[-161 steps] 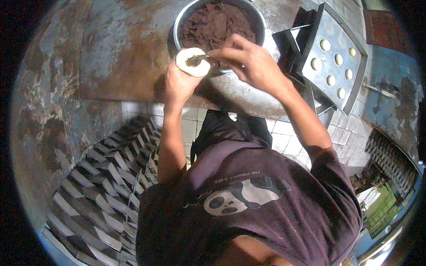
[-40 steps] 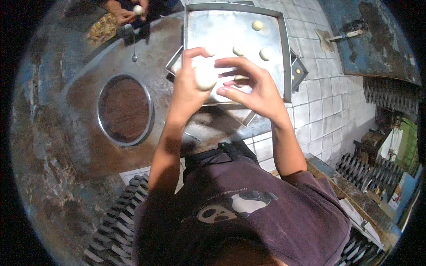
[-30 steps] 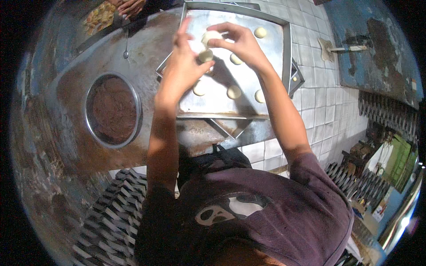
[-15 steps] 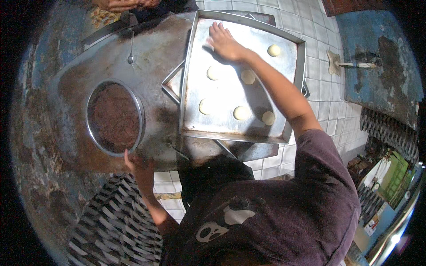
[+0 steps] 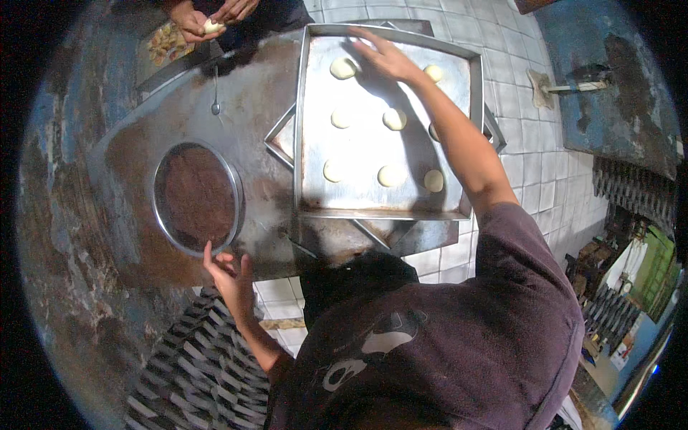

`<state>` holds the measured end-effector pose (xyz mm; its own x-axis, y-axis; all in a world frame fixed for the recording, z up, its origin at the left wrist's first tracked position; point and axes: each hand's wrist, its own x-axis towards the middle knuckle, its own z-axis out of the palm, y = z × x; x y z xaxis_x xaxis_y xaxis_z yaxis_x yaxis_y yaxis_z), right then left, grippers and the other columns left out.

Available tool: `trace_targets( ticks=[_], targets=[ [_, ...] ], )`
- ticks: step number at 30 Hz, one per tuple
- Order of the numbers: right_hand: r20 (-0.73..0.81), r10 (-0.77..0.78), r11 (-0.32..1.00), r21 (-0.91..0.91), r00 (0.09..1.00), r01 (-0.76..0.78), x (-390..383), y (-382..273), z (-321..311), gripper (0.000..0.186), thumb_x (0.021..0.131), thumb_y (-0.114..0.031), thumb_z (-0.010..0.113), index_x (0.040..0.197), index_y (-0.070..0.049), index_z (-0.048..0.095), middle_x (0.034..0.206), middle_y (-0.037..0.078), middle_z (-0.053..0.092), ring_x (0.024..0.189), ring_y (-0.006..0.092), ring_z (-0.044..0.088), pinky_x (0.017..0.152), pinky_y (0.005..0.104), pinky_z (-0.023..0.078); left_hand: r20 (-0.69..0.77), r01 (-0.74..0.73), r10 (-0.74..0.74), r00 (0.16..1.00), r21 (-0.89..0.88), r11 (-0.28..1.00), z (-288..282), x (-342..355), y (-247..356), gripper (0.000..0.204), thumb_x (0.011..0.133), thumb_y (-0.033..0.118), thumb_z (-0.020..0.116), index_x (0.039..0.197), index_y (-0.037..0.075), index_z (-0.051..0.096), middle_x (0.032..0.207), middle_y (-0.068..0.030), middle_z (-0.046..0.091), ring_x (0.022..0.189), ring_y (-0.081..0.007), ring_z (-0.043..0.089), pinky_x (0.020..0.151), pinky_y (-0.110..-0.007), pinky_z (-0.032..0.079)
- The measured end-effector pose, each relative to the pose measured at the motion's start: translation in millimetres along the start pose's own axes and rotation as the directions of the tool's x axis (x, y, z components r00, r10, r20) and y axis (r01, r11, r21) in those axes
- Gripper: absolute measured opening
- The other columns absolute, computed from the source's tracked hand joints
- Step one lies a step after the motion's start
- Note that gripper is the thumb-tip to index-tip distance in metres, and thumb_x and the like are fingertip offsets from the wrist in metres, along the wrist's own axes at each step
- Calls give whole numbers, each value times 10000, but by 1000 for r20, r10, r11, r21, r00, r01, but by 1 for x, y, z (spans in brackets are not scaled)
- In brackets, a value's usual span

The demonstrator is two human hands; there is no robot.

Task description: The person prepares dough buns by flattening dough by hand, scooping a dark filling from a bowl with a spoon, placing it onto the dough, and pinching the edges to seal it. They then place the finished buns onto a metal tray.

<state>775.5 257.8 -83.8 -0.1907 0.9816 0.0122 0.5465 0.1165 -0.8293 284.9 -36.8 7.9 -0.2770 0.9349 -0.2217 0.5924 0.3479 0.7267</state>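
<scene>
My right hand (image 5: 387, 59) is held over the far part of a large rectangular metal baking tray (image 5: 387, 213), fingers stretched out and nothing in them. Just left of it lies a pale round dough ball (image 5: 343, 69). Several more dough balls (image 5: 391, 175) sit spaced out in rows on the tray; my right forearm partly covers one at the right. My left hand (image 5: 229, 276) is open, its fingers apart, with the index fingertip at the near rim of a round metal pan (image 5: 239, 204). The pan holds a brown, crumbly-looking filling (image 5: 195, 188).
Another person's hands (image 5: 208, 18) hold a small pale dough piece at the far left, beside a container of yellowish pieces (image 5: 170, 44). A spoon (image 5: 216, 107) lies on the worn metal table (image 5: 269, 86). More trays (image 5: 281, 136) stick out under the big one.
My right hand has moved right, off the tray's far-left spot, where a dough ball now shows. My left fingers have spread. The other person's hands now show a dough piece.
</scene>
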Motion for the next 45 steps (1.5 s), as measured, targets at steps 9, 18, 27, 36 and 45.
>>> trace_targets(
  ticks=[9,18,27,36,45],
  targets=[
    [94,123,598,-802,988,2,-92,81,-92,325,826,-177,756,1106,-18,713,1108,206,713,964,400,705,853,473,570,78,-110,126,989,-186,976,4,17,-28,676,908,8,741,1495,42,408,948,11,540,727,-55,424,736,-195,401],
    [300,232,940,176,925,-292,-111,-137,10,373,848,-234,864,1108,1,736,862,20,735,812,83,656,764,254,521,341,-72,396,853,-673,736,88,45,105,512,1101,280,487,1528,12,392,1446,-202,552,1318,-273,564,1123,-414,435],
    [-196,151,787,616,969,2,-163,-344,193,246,923,-180,782,1038,31,727,901,50,733,833,85,648,755,258,533,-80,-151,142,987,-779,609,11,45,128,615,1112,522,399,825,22,614,727,-43,610,675,-139,571,633,-309,467],
    [-497,104,744,614,862,264,-129,-445,289,226,867,-136,846,778,-21,673,748,57,730,670,79,645,609,244,509,81,67,26,996,-939,338,-106,55,87,616,1059,623,448,1018,47,663,999,-42,671,878,-150,646,764,-310,529],
    [-245,168,614,784,955,93,-125,-493,316,267,965,-246,768,854,-4,747,783,30,730,673,58,627,600,222,491,181,168,420,889,-983,69,-164,69,18,357,1068,408,575,1140,70,664,1033,-31,716,913,-118,678,793,-290,559]
  ],
)
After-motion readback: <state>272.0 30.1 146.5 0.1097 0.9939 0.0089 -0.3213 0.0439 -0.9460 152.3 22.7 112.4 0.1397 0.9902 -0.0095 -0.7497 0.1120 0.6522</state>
